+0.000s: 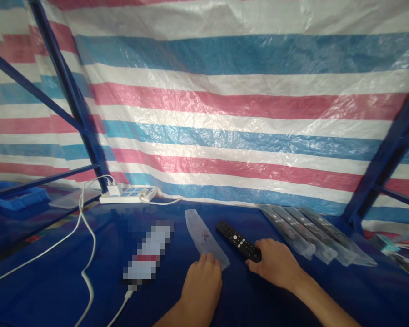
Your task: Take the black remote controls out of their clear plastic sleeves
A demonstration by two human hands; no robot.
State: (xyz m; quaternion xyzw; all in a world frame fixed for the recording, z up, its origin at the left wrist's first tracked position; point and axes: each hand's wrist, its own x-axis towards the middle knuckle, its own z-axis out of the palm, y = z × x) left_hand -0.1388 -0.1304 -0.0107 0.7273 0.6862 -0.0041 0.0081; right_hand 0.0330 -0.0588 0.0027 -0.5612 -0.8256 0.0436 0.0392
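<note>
Holding black remote (pixel 236 240) by its near end in right hand (pixel 279 265), with fingers narrowed around it, probably to leave most buttons uncovered. Lying between flat plastic sleeve (pixel 202 231) and side-by-side bagged remotes (pixel 288 231), over blue table (pixel 238 299); cannot tell if touching. Resting left hand (pixel 203 284) at sleeve's near end with curled fingers, perhaps for steadying; cannot tell if pinching.
</note>
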